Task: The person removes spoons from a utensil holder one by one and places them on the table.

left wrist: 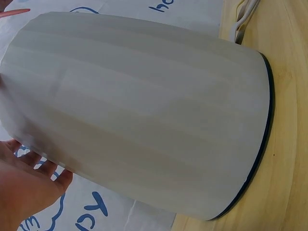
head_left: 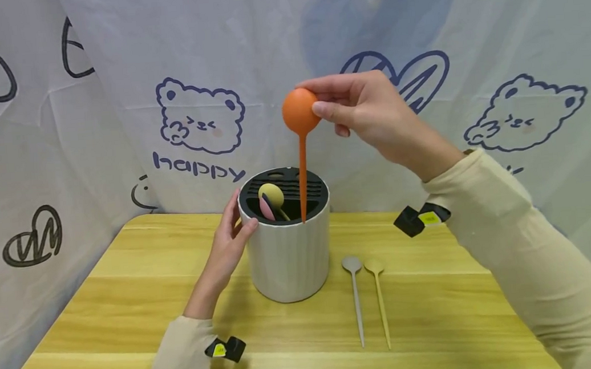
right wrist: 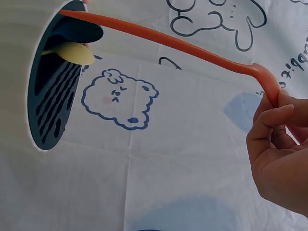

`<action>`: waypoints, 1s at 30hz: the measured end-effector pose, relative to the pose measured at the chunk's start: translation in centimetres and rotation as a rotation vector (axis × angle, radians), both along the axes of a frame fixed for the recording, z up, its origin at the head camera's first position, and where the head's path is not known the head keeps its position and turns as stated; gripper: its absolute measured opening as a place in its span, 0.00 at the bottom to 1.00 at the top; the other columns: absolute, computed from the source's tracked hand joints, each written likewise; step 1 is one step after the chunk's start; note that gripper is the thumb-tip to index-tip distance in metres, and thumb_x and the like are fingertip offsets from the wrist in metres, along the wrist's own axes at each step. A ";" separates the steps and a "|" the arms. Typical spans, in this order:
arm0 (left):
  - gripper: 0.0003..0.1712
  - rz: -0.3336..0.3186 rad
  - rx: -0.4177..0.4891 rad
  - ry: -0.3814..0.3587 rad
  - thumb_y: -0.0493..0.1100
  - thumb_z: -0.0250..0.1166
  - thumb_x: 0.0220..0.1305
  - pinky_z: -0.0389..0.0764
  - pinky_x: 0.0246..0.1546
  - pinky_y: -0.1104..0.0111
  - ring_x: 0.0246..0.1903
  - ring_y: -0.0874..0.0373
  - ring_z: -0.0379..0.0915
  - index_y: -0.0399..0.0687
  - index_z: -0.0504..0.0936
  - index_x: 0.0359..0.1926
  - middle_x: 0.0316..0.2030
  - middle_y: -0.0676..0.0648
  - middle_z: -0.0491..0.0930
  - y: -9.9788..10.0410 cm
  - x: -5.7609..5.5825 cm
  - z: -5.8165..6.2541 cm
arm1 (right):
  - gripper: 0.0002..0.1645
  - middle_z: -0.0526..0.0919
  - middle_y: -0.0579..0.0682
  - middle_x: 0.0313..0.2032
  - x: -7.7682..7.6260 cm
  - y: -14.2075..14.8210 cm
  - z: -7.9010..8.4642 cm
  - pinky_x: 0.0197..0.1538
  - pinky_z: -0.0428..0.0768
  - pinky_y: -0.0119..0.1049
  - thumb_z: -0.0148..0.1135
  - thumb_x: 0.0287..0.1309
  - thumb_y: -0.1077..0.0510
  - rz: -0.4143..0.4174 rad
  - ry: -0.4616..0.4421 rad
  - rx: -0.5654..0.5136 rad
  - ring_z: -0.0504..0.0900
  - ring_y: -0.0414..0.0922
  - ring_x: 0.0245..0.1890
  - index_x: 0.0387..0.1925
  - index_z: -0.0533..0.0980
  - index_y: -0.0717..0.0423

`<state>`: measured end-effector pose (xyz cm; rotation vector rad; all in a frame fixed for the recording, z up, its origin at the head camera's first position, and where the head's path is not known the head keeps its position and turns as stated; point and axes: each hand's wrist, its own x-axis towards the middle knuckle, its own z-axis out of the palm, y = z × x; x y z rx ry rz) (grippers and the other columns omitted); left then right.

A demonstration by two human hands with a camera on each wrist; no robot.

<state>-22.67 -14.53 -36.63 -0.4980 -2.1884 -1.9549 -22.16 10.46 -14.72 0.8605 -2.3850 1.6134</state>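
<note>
My right hand [head_left: 373,116] pinches an orange spoon [head_left: 299,113] by its round bowl, between thumb and fingers. The spoon's long handle points down, its tip overlapping the front rim of a white ribbed utensil holder [head_left: 289,259]. Around the left side of that holder curves my left hand [head_left: 227,240], thumb at the rim and fingers against the wall. Inside the holder's front opening stand a yellow spoon [head_left: 271,195], a pink one [head_left: 266,208] and a dark one beside them. In the right wrist view the orange handle [right wrist: 159,38] reaches to the holder's opening.
A grey spoon [head_left: 352,264] and a pale yellow spoon [head_left: 375,266] lie side by side on the wooden table [head_left: 437,300], right of the holder. The holder's black lid [head_left: 296,191] has slots and holes. A printed cloth [head_left: 265,49] hangs behind.
</note>
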 end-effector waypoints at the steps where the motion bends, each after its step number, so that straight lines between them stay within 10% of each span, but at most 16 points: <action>1: 0.40 0.001 0.000 0.002 0.44 0.54 0.69 0.51 0.69 0.53 0.72 0.51 0.44 0.49 0.46 0.77 0.74 0.47 0.47 0.0 0.0 0.0 | 0.21 0.82 0.56 0.48 0.0 -0.1 0.0 0.27 0.69 0.31 0.58 0.64 0.66 0.000 -0.004 0.000 0.66 0.44 0.22 0.58 0.76 0.61; 22: 0.41 0.001 -0.006 0.013 0.44 0.54 0.69 0.50 0.69 0.52 0.72 0.50 0.44 0.48 0.46 0.76 0.75 0.46 0.46 -0.1 0.1 0.1 | 0.22 0.79 0.57 0.53 -0.3 0.8 -3.6 0.28 0.72 0.29 0.57 0.64 0.67 0.036 -0.097 -0.040 0.69 0.43 0.24 0.59 0.74 0.65; 30: 0.41 0.003 -0.006 0.006 0.44 0.54 0.69 0.50 0.69 0.52 0.72 0.50 0.44 0.48 0.46 0.76 0.75 0.46 0.46 -0.1 -0.1 0.2 | 0.28 0.80 0.55 0.51 -0.8 1.6 -4.6 0.30 0.71 0.31 0.63 0.58 0.69 0.040 -0.191 -0.056 0.76 0.47 0.39 0.62 0.72 0.65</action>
